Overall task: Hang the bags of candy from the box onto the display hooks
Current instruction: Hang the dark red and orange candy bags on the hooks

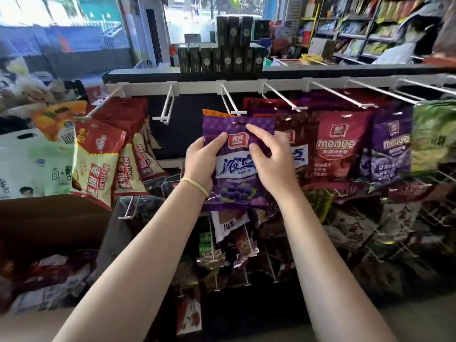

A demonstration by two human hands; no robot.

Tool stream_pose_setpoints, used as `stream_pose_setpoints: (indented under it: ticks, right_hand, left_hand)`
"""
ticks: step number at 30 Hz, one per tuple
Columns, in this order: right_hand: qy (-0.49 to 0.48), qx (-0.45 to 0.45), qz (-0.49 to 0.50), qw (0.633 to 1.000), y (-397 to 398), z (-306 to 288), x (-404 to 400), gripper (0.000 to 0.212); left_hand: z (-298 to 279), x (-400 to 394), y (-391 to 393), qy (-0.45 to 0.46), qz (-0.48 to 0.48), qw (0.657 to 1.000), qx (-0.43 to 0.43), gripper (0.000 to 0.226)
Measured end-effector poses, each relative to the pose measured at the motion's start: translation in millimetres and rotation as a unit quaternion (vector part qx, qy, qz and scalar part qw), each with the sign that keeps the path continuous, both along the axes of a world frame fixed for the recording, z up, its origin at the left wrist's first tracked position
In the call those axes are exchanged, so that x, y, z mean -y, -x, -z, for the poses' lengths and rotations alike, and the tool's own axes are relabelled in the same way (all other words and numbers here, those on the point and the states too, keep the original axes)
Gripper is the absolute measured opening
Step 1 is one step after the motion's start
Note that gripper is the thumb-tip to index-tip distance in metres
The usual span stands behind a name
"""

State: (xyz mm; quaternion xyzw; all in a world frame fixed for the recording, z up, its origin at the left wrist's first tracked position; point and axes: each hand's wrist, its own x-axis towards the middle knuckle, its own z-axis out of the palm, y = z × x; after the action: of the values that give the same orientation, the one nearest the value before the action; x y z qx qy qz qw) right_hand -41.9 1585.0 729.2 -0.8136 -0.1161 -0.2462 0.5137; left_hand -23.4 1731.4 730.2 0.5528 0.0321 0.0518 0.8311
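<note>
**Now at the hook: a purple bag held in both hands**

Here a glossy purple plastic candy bag printed with grapes is held upright in front of the display rack. The left hand, a thin yellow band on its wrist, is closed around the bag's left edge, thumb across the front. The right hand pinches the bag's upper right part, its forefinger lying beside the hanging slot near the top. The bag's top edge sits just under the tip of a white wire display hook; whether the hook has entered the slot cannot be told. Just right hang a dark red candy bag and another purple grape bag. At lower left stands a brown cardboard box.
</note>
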Motion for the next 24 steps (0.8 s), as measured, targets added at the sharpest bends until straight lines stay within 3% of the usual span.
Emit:
stream_pose_setpoints:
  ticks: [9,15,17,19,22,24]
  right_hand:
    - [0.057,0.008,0.009,0.998,-12,6,-1,0.042]
    - [0.082,0.000,0.022,0.996,-14,12,-1,0.044]
    - [0.089,-0.002,0.025,0.996,-15,15,-2,0.045]
    - [0.088,0.009,0.048,0.995,-14,19,-4,0.044]
    - [0.069,0.056,0.122,0.989,-8,24,-11,0.031]
    - [0.039,0.072,0.142,0.986,0,25,-22,0.024]
  left_hand:
    - [5,-3,-12,-0.019,-0.032,0.999,-0.005,0.021]
    - [13,-8,-17,-0.069,-0.044,0.997,0.002,0.021]
    - [14,-10,-18,-0.122,-0.072,0.990,0.013,0.016]
    - [14,-13,-19,-0.241,-0.117,0.962,0.048,0.018]
    - [15,-24,-4,-0.452,-0.183,0.863,0.132,0.047]
    - [18,-38,10,-0.492,-0.197,0.831,0.171,0.051]
